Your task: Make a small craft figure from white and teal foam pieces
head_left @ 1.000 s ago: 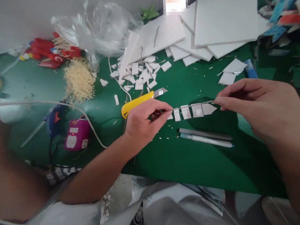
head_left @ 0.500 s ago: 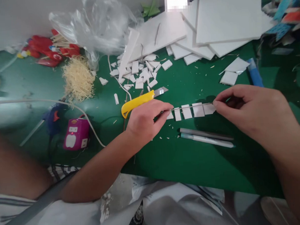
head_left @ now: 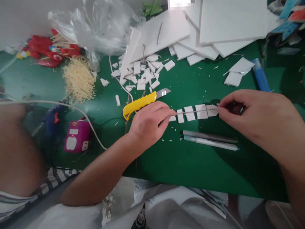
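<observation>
Several small white foam pieces (head_left: 201,111) lie in a row on the green table. Along the row runs a thin brownish string (head_left: 189,112), pinched at its left end by my left hand (head_left: 149,123) and at its right end by my right hand (head_left: 255,114). The fingertips of my left hand hide part of the leftmost piece. My right fingertips are at the pointed right-hand piece. A yellow utility knife (head_left: 139,104) with its blade out lies just behind my left hand. Two pens, one grey (head_left: 209,136) and one white (head_left: 211,142), lie in front of the row.
Foam scraps (head_left: 147,74) and stacked foam boards (head_left: 231,18) lie at the back. On the left are a purple power adapter (head_left: 77,137), a white cable (head_left: 92,125), a blue glue gun (head_left: 52,118) and straw-coloured shreds (head_left: 78,80). A co-worker's arm (head_left: 16,149) is at far left.
The string has come down slightly onto the middle of the foam pieces, and my right hand has lowered a little. At far left the co-worker's arm has moved.
</observation>
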The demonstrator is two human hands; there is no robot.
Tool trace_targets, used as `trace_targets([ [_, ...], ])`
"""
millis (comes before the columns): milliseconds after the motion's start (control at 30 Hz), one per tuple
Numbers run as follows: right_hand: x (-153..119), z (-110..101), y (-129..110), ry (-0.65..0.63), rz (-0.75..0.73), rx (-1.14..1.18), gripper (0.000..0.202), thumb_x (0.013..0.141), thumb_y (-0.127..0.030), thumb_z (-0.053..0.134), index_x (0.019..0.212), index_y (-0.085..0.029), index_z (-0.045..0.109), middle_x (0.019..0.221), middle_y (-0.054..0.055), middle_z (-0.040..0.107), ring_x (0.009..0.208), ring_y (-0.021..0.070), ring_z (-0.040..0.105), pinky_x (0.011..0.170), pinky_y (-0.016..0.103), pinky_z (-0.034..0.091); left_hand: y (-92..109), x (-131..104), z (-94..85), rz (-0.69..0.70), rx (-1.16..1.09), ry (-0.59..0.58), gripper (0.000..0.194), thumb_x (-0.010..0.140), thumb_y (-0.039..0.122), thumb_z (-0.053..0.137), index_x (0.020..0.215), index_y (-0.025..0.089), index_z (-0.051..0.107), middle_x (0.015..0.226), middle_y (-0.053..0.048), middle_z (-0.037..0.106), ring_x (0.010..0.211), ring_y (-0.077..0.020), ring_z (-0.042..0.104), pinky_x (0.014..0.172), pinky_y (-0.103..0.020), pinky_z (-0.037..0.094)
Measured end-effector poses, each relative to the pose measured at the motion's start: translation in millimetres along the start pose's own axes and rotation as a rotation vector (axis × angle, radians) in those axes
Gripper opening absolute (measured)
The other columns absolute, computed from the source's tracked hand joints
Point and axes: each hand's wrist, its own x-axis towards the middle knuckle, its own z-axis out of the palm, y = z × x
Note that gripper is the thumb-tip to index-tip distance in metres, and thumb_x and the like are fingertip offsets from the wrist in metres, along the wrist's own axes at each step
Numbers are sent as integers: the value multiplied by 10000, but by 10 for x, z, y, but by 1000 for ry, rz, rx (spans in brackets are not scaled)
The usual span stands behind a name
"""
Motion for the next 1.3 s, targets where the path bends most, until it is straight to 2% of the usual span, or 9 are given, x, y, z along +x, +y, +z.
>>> trace_targets([
  [200, 1, 36, 83, 50, -163, 46, 133, 701, -395, 604, 649, -283, 652, 621, 42, 643, 527, 191, 483, 483, 328, 297, 15, 1, -12, -3, 31, -20, 188, 964, 100, 607, 1024, 176, 768, 961, -41, 770, 868, -151, 731, 803, -255, 592],
  [333, 0, 26, 59, 20, -110, 16, 119, 714, -382, 622, 671, -278, 661, 646, 41, 651, 549, 195, 505, 509, 336, 323, 16, -2, -4, -10, 30, -39, 163, 961, 109, 631, 1030, 166, 766, 970, -46, 774, 891, -158, 736, 830, -258, 587],
  [533, 5, 23, 40, -5, -13, -26, 145, 707, -406, 650, 728, -270, 695, 729, 46, 694, 637, 211, 541, 574, 342, 358, 6, 0, 11, 5, 32, -23, 149, 957, 111, 637, 997, 157, 772, 948, -49, 766, 862, -158, 729, 788, -253, 576],
  [1033, 6, 12, 12, -17, -19, -28, 142, 684, -404, 649, 704, -270, 690, 674, 40, 677, 582, 200, 534, 528, 337, 355, 1, -3, 24, -15, 40, -33, 158, 963, 126, 619, 1001, 182, 762, 939, -34, 751, 839, -145, 706, 772, -250, 567],
  [1300, 7, 44, 34, -26, -53, -27, 118, 711, -398, 647, 698, -284, 674, 655, 40, 658, 571, 211, 523, 523, 345, 342, 6, 2, 22, -14, 27, -32, 138, 952, 133, 632, 1000, 157, 759, 933, -51, 746, 832, -154, 705, 764, -260, 568],
])
